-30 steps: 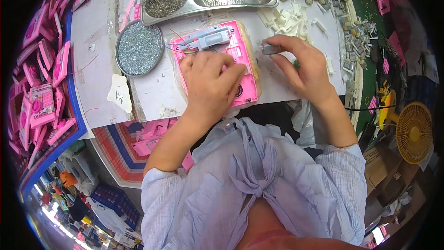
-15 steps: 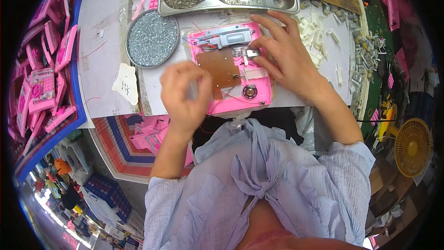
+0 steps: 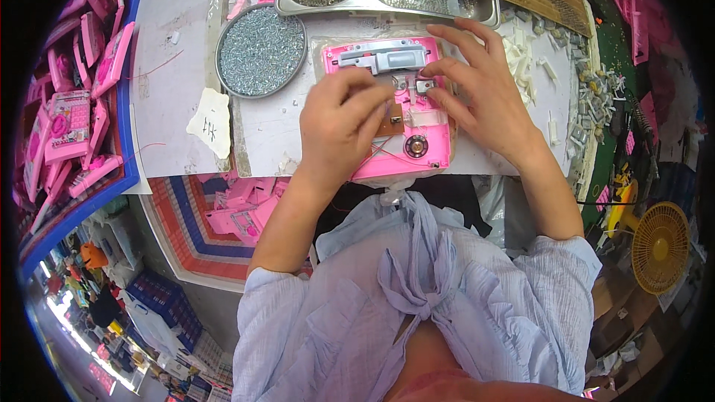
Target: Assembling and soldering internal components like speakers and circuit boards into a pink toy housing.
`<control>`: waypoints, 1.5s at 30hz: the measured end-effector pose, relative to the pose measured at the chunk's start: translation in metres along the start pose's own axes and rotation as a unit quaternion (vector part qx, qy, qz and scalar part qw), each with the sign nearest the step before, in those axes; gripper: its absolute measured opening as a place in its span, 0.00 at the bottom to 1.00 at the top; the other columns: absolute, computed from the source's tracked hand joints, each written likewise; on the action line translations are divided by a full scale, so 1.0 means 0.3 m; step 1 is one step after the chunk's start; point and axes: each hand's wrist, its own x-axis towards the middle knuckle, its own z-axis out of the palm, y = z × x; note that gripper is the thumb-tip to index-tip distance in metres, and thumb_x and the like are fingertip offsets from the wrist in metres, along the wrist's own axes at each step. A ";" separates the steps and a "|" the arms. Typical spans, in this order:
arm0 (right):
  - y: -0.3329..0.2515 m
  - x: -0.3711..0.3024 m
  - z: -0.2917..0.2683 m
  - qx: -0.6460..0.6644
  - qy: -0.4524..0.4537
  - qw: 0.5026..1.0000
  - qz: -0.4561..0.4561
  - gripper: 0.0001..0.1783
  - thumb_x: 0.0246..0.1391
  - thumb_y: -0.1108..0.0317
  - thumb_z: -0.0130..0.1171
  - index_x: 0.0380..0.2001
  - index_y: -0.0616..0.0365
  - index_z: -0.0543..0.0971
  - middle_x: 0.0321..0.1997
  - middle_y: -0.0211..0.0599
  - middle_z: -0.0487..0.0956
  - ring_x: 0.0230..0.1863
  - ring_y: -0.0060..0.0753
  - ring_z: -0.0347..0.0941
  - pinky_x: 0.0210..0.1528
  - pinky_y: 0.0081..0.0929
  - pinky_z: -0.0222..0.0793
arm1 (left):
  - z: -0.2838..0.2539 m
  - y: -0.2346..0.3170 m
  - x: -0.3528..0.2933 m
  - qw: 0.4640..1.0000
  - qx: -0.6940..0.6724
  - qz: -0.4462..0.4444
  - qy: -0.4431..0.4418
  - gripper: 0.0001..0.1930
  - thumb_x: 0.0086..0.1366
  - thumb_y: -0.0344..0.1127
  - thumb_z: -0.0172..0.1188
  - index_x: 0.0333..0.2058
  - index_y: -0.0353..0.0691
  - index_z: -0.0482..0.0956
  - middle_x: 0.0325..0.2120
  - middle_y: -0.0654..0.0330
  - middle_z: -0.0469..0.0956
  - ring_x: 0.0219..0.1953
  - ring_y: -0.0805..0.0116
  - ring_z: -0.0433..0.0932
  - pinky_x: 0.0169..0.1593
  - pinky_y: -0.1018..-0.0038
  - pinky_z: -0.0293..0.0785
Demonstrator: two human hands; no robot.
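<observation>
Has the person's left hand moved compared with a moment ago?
Yes. The left hand, which was off the pink casing on the side nearer the body, has gone up onto it, closer to the round dish of screws.

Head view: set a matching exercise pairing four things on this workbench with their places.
Things:
1. round dish of screws
2. pink toy housing
3. yellow fan
4. paper scrap

Places:
A. under both hands
B. far right, below the bench
C. left of the housing, near the steel tray
D. below the round dish

Pairs: 1-C, 2-A, 3-B, 4-D
</observation>
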 end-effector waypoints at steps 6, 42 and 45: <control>-0.025 0.064 -0.024 -0.008 0.045 0.997 -0.068 0.12 0.48 0.71 0.71 0.38 0.52 0.83 0.64 0.38 0.76 0.69 0.58 0.62 0.68 0.50 0.63 | -0.063 0.028 -0.083 0.998 0.037 0.041 -0.042 0.12 0.54 0.23 0.69 0.40 0.37 0.87 0.43 0.53 0.84 0.45 0.54 0.83 0.47 0.65 0.80; 0.043 0.119 0.034 0.151 0.082 0.975 -0.144 0.08 0.45 0.72 0.69 0.32 0.52 0.83 0.61 0.35 0.80 0.65 0.51 0.65 0.67 0.45 0.63 | -0.012 0.015 0.089 0.995 0.089 0.045 0.021 0.10 0.54 0.32 0.71 0.37 0.45 0.84 0.34 0.65 0.79 0.39 0.62 0.76 0.48 0.63 0.63; 0.047 0.112 0.031 0.143 0.086 0.975 -0.149 0.09 0.44 0.72 0.70 0.31 0.52 0.83 0.60 0.34 0.80 0.65 0.51 0.65 0.67 0.45 0.63 | -0.004 0.014 0.095 0.995 0.092 0.050 0.008 0.08 0.55 0.33 0.71 0.35 0.46 0.85 0.33 0.66 0.79 0.38 0.63 0.76 0.47 0.63 0.63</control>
